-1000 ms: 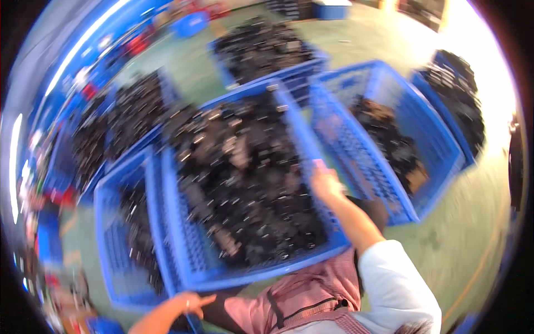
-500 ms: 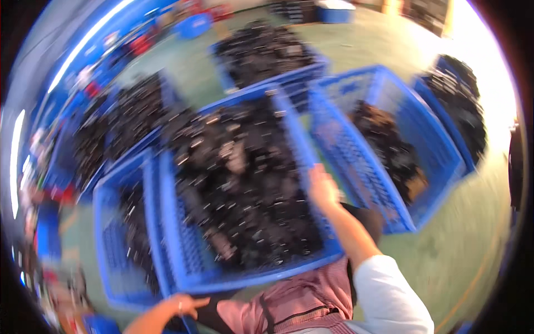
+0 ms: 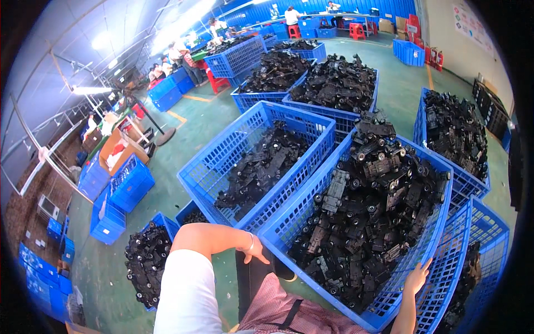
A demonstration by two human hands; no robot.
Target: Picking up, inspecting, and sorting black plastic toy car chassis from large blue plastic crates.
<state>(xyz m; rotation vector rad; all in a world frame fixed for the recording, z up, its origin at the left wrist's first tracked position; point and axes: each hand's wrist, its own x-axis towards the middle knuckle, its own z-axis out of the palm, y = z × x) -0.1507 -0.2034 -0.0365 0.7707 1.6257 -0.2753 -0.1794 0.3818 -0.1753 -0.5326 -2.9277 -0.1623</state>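
Note:
In front of me stands a large blue perforated crate (image 3: 297, 271), heaped with black toy car chassis (image 3: 361, 234) with small wheels. My right hand (image 3: 416, 276) is on its right rim, fingers bent over the edge. Beside the crate's near left corner is my left hand (image 3: 256, 250), wearing a band at the wrist. Its fingers point down and apart, with nothing seen in them; whether they touch the rim I cannot tell. Against the left side is another blue crate (image 3: 208, 186), partly filled with similar chassis.
More chassis-filled crates stand behind (image 3: 334, 114), at the right (image 3: 473, 183) and close on the right (image 3: 445, 284). A chassis pile (image 3: 147, 261) is at lower left. Blue bins (image 3: 130, 183), a pole stand (image 3: 166, 136) and seated people are farther left and back.
The view has swung and sharpened, showing more of the room. My left hand now appears higher, by the crate's near left corner. My right hand is still at the right rim, nearer me.

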